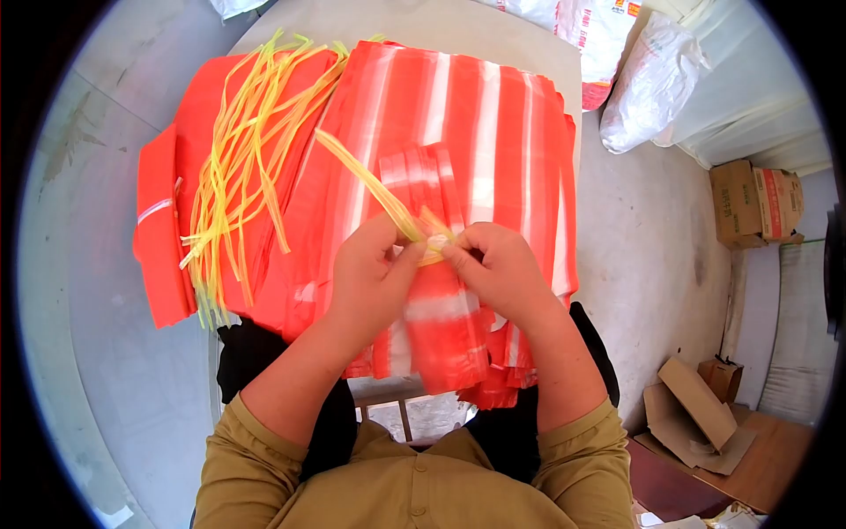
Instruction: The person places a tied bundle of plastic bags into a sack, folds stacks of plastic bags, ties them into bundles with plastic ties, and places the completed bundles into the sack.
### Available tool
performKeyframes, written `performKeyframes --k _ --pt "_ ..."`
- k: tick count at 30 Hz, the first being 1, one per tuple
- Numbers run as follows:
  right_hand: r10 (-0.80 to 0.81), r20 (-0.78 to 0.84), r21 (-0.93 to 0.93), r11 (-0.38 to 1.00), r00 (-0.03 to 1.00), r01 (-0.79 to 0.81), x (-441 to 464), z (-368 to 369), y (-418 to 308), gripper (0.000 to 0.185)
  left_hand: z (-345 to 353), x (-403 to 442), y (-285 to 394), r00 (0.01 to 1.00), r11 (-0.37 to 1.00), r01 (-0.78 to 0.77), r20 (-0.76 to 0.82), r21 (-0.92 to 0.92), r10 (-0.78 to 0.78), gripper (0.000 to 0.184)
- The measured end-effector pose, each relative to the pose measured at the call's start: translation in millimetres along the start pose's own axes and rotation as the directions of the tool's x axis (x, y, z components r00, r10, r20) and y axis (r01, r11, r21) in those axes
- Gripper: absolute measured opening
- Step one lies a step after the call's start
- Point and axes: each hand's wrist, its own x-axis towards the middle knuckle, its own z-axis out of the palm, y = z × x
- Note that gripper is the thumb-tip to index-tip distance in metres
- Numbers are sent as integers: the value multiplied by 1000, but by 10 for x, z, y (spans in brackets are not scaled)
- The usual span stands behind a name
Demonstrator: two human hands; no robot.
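A folded red-and-white striped plastic bundle lies on a wide stack of striped red sheets. Yellow ribbon is wrapped around the bundle's narrowed upper part. My left hand pinches the ribbon at the left of the wrap, its loose tail running up and left. From the right, my right hand pinches the ribbon at the wrap, the fingertips of both hands close together. More yellow ribbons lie in a loose heap over red sheets at the left.
The stack rests on a pale table. White sacks stand beyond its right corner. Cardboard boxes are at the far right, and an opened carton is at the lower right. A folded red piece hangs near the left edge.
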Motion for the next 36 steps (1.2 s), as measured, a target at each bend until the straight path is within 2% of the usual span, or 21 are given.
performKeyframes --k 1,4,7,10,13,16,19,25,28,31,34,36 --pt "8 7 -22 1000 1000 -8 -10 7 -19 25 -14 5 36 994 987 -107 4 119 107 12" --pt "-132 10 -195 972 991 131 -16 45 -27 17 -9 -13 -7 968 955 -251 69 158 243 21" --pt "-240 -32 -309 926 970 218 -30 110 27 13 5 -21 -96 945 954 -293 175 67 278 24" --pt "-277 -49 -270 929 959 255 -52 97 -43 12 58 27 15 963 947 -271 60 170 265 29" --pt "-271 -3 -219 939 963 264 -54 50 -14 12 44 100 3 931 836 -361 106 413 349 27" --pt "-265 43 -207 941 963 268 -65 42 28 13 66 53 58 932 814 -360 151 456 328 33" --pt "-287 61 -112 950 956 292 -73 17 29 14 63 59 4 916 789 -398 153 468 371 28" --pt "-222 -44 151 962 974 226 -68 132 170 12 43 60 -65 954 867 -301 127 397 272 12" --pt "57 138 459 881 989 -115 -58 33 55 8 41 59 -63 979 921 -199 107 336 172 10" --pt "51 165 432 894 985 -119 -38 16 80 9 57 47 -62 989 946 -139 96 293 116 9" --pt "73 84 276 957 994 -94 -68 83 80 13 50 54 -99 981 923 -186 113 338 156 11" --pt "-57 -34 123 991 998 61 -108 125 -11 14 50 63 -79 983 910 -172 121 378 135 8"
